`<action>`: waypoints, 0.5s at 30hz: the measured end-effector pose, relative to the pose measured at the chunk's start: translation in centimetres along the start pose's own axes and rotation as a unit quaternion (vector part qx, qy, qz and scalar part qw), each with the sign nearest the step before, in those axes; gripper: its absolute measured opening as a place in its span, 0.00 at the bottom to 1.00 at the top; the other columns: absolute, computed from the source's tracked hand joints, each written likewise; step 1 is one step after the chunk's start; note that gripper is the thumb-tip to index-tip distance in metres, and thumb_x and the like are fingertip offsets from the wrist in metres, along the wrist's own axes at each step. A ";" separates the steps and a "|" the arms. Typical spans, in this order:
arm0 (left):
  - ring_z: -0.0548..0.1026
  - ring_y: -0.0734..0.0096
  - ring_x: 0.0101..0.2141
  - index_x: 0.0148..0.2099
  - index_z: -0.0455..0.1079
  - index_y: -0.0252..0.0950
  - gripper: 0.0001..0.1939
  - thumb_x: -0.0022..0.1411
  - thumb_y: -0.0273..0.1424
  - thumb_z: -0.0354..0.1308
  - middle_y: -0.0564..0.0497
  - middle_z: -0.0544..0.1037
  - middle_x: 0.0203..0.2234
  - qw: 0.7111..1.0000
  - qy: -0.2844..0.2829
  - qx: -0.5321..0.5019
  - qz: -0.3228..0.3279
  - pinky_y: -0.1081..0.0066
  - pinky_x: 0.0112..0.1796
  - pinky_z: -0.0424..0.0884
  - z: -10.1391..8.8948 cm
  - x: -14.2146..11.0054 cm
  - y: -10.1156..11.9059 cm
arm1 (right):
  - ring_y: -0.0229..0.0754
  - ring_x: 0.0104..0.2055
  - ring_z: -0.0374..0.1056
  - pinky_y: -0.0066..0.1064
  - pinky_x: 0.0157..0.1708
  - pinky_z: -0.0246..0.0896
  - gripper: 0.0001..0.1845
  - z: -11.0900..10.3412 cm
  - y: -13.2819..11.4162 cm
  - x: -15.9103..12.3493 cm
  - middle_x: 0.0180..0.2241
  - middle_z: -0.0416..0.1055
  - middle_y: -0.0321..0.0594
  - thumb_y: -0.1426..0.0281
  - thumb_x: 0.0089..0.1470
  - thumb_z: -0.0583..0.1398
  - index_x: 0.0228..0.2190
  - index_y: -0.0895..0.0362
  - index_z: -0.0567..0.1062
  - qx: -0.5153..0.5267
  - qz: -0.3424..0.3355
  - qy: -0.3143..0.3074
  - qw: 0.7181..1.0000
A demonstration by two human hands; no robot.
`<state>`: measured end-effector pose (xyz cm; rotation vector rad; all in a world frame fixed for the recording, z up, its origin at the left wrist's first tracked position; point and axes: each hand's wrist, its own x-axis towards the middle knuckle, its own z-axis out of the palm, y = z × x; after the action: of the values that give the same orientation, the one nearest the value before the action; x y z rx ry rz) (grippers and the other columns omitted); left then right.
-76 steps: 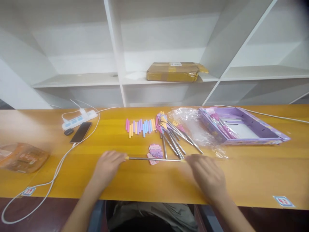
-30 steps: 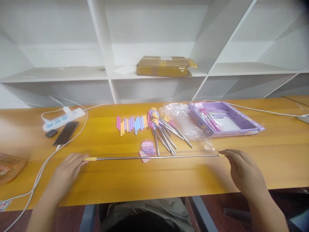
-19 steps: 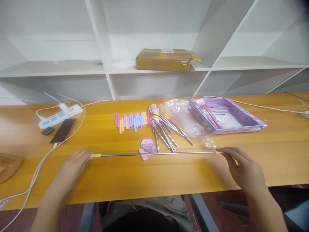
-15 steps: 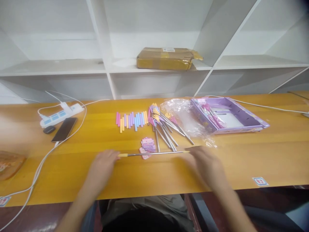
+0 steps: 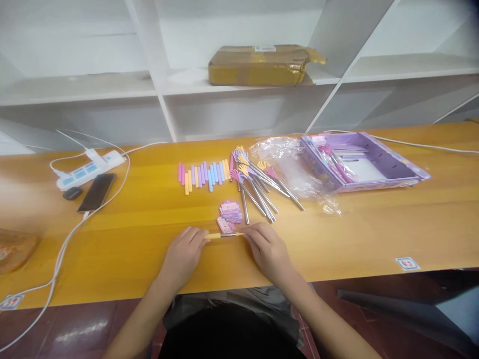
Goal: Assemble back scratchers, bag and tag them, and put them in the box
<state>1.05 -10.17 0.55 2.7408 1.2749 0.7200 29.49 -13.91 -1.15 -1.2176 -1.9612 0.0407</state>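
Note:
A yellow-handled telescopic back scratcher (image 5: 227, 235) lies level between my two hands, its metal rod short. My left hand (image 5: 186, 252) is closed around the yellow handle at one end. My right hand (image 5: 267, 249) pinches the yellow head end, most of which is hidden by the fingers. Just beyond it sits a small pile of pink and purple cards (image 5: 230, 213). Farther back are several metal-rod back scratchers (image 5: 258, 192) with hand-shaped heads. Left of these, coloured handle tubes (image 5: 202, 174) in pink, yellow, purple and blue lie in a row.
Clear plastic wrapping (image 5: 284, 164) lies beside a purple box (image 5: 381, 187) with packaged items inside. At left are a power strip (image 5: 88, 169), a phone (image 5: 98, 192) and white cables (image 5: 62, 254). A taped cardboard box (image 5: 258, 67) rests on the white shelf (image 5: 179, 87).
The back scratcher has gone from long to short, its rod pushed in. Both hands have come together, the right one moving left the most. The camera view has tilted down slightly.

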 end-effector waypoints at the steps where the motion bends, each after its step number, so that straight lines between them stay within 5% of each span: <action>1: 0.77 0.60 0.38 0.52 0.75 0.38 0.12 0.82 0.33 0.50 0.47 0.82 0.39 1.000 0.000 -0.001 0.001 0.62 0.41 0.73 0.0 0.0 0.2 | 0.48 0.44 0.75 0.40 0.43 0.74 0.16 -0.1 0.0 0.1 0.43 0.79 0.45 0.78 0.71 0.58 0.54 0.51 0.79 0.007 0.004 -0.002 1.000; 15: 0.77 0.60 0.38 0.54 0.74 0.37 0.10 0.82 0.30 0.51 0.47 0.83 0.39 0.999 0.020 -0.018 0.025 0.61 0.42 0.74 0.0 -0.1 0.4 | 0.49 0.46 0.75 0.42 0.45 0.75 0.13 -0.1 0.0 0.7 0.44 0.78 0.45 0.75 0.73 0.57 0.53 0.51 0.77 0.034 0.028 -0.014 0.999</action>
<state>1.24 -10.49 0.62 2.7513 1.1922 0.7968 29.40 -13.45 -0.65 -1.2323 -1.9339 0.1527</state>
